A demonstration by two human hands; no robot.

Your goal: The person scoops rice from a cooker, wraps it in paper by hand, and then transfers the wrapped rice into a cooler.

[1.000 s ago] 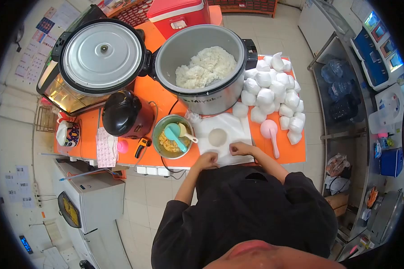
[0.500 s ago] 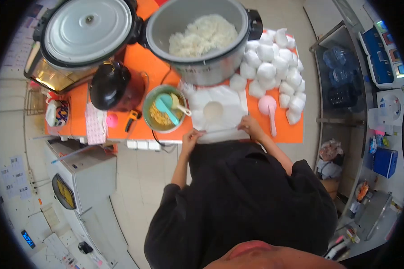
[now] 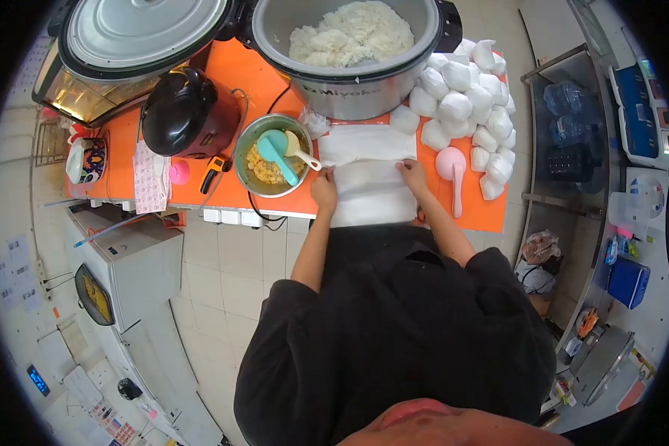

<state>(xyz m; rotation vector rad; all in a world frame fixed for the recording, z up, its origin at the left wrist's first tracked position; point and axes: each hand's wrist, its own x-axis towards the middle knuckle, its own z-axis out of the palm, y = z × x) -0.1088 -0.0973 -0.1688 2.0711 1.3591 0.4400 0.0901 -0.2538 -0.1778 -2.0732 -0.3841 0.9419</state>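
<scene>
A white wrapping paper (image 3: 372, 195) lies at the table's front edge, its near part folded up over the middle. No rice shows on it now. My left hand (image 3: 324, 190) pinches the left end of the folded edge, and my right hand (image 3: 413, 177) pinches the right end. Just left of my left hand stands a metal bowl (image 3: 243, 165) of yellowish chopped filling, with a teal scoop (image 3: 276, 154) and a cream scoop (image 3: 302, 151) in it. To the right of my right hand rests a pink rice scoop (image 3: 457, 178).
An open rice cooker (image 3: 342, 100) with white rice stands behind the paper. Many white wrapped bundles (image 3: 454, 106) are piled at the right. Farther left are a dark small cooker (image 3: 186, 111), a yellow-black handheld device (image 3: 215, 172) and a large cooker lid (image 3: 141, 33).
Both hands have moved away from my body with the near edge of the paper, folding it over the round flat rice patch, which is now covered. The view has shifted slightly.
</scene>
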